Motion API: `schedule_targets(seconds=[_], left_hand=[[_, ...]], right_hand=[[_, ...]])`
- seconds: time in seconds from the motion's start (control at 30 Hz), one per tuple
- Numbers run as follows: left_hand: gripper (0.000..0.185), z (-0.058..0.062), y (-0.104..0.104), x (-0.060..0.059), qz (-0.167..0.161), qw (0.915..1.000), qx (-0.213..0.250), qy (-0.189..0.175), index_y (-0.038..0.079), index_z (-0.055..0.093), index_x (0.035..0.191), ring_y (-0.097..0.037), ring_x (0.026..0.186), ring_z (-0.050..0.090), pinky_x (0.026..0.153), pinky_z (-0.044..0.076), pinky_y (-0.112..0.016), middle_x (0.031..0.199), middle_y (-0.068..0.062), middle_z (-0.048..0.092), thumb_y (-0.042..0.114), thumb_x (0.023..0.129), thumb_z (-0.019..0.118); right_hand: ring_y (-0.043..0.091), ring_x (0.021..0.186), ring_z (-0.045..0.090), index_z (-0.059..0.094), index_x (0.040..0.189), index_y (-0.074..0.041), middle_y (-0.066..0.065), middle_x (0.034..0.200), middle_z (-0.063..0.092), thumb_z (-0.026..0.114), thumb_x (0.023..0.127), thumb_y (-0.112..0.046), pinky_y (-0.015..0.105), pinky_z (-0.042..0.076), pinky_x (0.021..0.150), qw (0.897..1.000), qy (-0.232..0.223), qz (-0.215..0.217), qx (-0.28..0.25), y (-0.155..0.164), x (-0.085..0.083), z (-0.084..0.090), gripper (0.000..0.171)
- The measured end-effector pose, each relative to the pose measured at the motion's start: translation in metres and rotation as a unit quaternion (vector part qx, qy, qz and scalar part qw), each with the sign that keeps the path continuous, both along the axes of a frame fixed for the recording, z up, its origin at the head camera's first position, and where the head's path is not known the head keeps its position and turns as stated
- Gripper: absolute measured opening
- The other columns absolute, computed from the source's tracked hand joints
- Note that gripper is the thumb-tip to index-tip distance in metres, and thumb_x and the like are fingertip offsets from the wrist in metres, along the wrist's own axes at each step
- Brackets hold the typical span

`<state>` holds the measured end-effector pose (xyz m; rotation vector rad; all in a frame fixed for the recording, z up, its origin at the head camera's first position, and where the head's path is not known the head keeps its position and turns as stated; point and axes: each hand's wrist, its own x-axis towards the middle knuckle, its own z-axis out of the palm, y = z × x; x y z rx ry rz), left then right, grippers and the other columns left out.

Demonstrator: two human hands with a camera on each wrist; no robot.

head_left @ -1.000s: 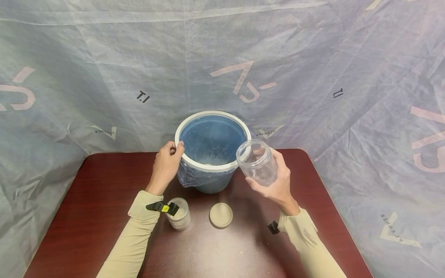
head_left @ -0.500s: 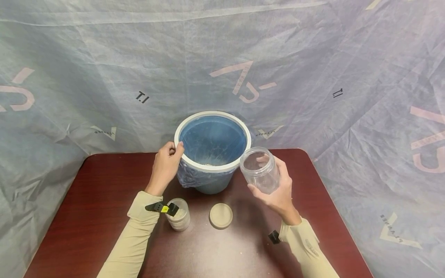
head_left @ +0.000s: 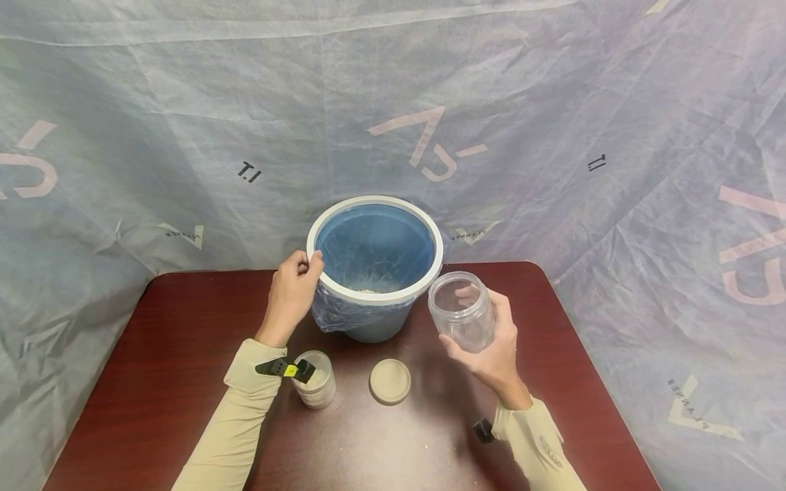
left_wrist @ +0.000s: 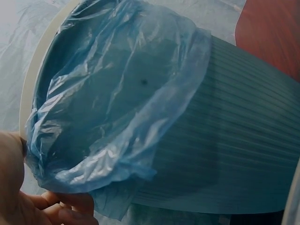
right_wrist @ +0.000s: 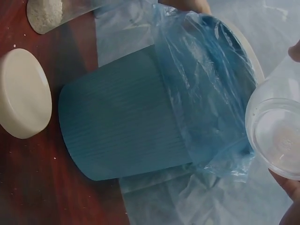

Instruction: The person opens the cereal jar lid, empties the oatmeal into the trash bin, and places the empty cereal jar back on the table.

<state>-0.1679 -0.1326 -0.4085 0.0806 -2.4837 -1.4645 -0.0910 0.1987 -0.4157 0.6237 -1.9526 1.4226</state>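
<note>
So the clear plastic jar (head_left: 462,311) looks emptied out, it's see-through all the way with maybe just a dusty film left on the bottom, and the right hand (head_left: 491,341) has its fingers wrapped around it, holding it roughly upright in the air just off the right side of the blue bin (head_left: 374,286), near the rim but not over it. There's a bit of pale grainy stuff sitting at the bottom of the bin, so the dumping part for this jar seems done as far as anyone can judge. What's left: its beige lid (head_left: 389,380) is lying flat on the dark red table (head_left: 153,382), not on any jar, and a second small jar (head_left: 316,382) by the left forearm has whitish powder in it, so that one hasn't been tipped out. The left hand (head_left: 291,290) curls over the bin's white rim on the left side, steadying it. Now the views: the head camera gives the whole layout plus the inside of the bin, which the wrist cams don't. The left wrist one shows the crinkly blue bag liner (left_wrist: 117,103) folded over the ribbed bin wall up close, with fingers (left_wrist: 65,204) tucked beneath it. The right wrist view looks straight into the jar mouth (right_wrist: 276,136) and catches the powder jar's contents (right_wrist: 44,14) and the lid from the side
</note>
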Motion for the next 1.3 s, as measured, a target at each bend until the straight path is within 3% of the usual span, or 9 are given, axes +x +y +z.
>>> schedule_targets(seconds=[0.17, 0.5, 0.83, 1.07, 1.3], left_hand=[[0.043, 0.000, 0.000, 0.000, 0.001, 1.0000, -0.002, 0.000, 0.013, 0.050, 0.085, -0.023, 0.067, 0.044, 0.062, 0.033, -0.040, 0.072, -0.002, 0.042, 0.048, 0.108, 0.054], [0.040, -0.001, 0.001, 0.000, -0.001, 1.0000, -0.003, -0.002, 0.013, 0.051, 0.086, -0.023, 0.066, 0.044, 0.061, 0.033, -0.041, 0.071, -0.002, 0.042, 0.046, 0.108, 0.054], [0.043, -0.001, 0.001, 0.000, 0.000, 1.0000, -0.004, -0.002, 0.012, 0.049, 0.085, -0.023, 0.065, 0.043, 0.061, 0.032, -0.040, 0.070, -0.002, 0.040, 0.048, 0.108, 0.053], [0.043, 0.000, 0.001, -0.001, 0.005, 1.0000, -0.005, 0.000, 0.012, 0.050, 0.086, -0.023, 0.066, 0.043, 0.062, 0.031, -0.040, 0.069, 0.001, 0.040, 0.048, 0.108, 0.052], [0.042, 0.000, 0.001, 0.001, 0.003, 1.0000, -0.001, -0.003, 0.012, 0.054, 0.088, -0.023, 0.065, 0.045, 0.062, 0.032, -0.040, 0.069, -0.001, 0.043, 0.048, 0.108, 0.053]], right_hand=[[0.032, 0.113, 0.067, 0.051, 0.129, 0.013, 0.025, 0.120, 0.071, 0.094, 0.058, -0.003, 0.029, 0.046, 0.104, 1.000, -0.014, -0.006, -0.013, 0.015, -0.009, -0.032, 0.084], [0.044, 0.111, 0.063, 0.044, 0.126, 0.021, 0.035, 0.121, 0.066, 0.090, 0.060, 0.013, 0.028, 0.048, 0.101, 0.997, -0.064, -0.021, -0.039, 0.012, 0.014, -0.026, 0.080], [0.030, 0.119, 0.064, 0.047, 0.137, 0.003, 0.018, 0.133, 0.067, 0.097, 0.064, 0.011, 0.025, 0.049, 0.100, 0.977, -0.179, -0.048, -0.102, 0.030, 0.013, -0.078, 0.088], [0.031, 0.122, 0.062, 0.046, 0.138, 0.003, 0.018, 0.135, 0.066, 0.097, 0.066, 0.010, 0.026, 0.048, 0.103, 0.970, -0.211, -0.050, -0.110, 0.035, 0.014, -0.090, 0.088], [0.026, 0.117, 0.063, 0.049, 0.137, 0.001, 0.016, 0.131, 0.067, 0.100, 0.061, 0.008, 0.020, 0.047, 0.098, 0.968, -0.221, -0.083, -0.082, 0.037, 0.018, -0.096, 0.093]])
